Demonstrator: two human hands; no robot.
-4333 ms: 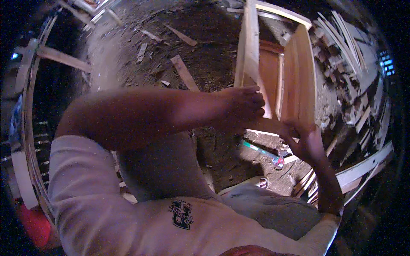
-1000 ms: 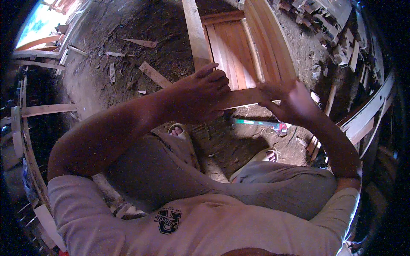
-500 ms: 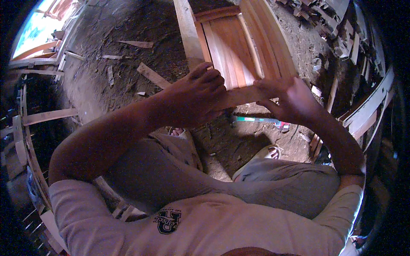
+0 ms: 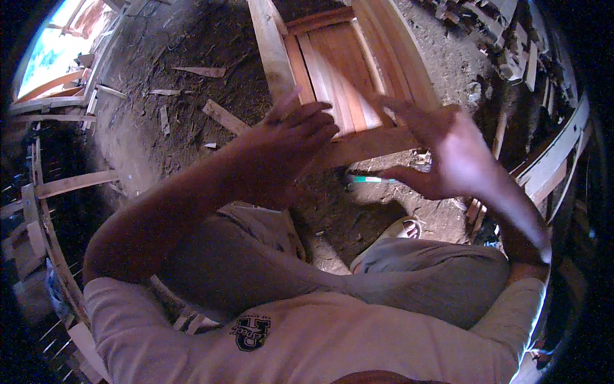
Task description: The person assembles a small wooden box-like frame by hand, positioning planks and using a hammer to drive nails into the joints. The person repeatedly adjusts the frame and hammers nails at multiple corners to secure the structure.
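Observation:
A wooden panel (image 4: 339,77) of narrow boards, set in a pale wooden frame (image 4: 364,146), stretches away in front of me. My left hand (image 4: 288,137) is at its near left corner, fingers stretched and apart. I cannot tell whether the palm touches the wood. At the near right corner my right hand (image 4: 441,150) is open, with a wide gap between thumb and fingers. Its fingertips overlap the frame's right side. Below the near rail, a thin green and white strip-like item (image 4: 371,180) lies on the ground, partly behind my right thumb.
Wood offcuts (image 4: 224,116) lie on the dirt floor (image 4: 141,141) to the left. A pile of scrap wood (image 4: 505,45) is at the far right. Planks (image 4: 550,153) line the right side, and slatted wood (image 4: 77,182) the left. My sandalled foot (image 4: 406,230) is beneath the frame.
Both hands have loosened from the frame's near end and spread their fingers. The right thumb has dropped away from the rail. The panel has shifted slightly left in view.

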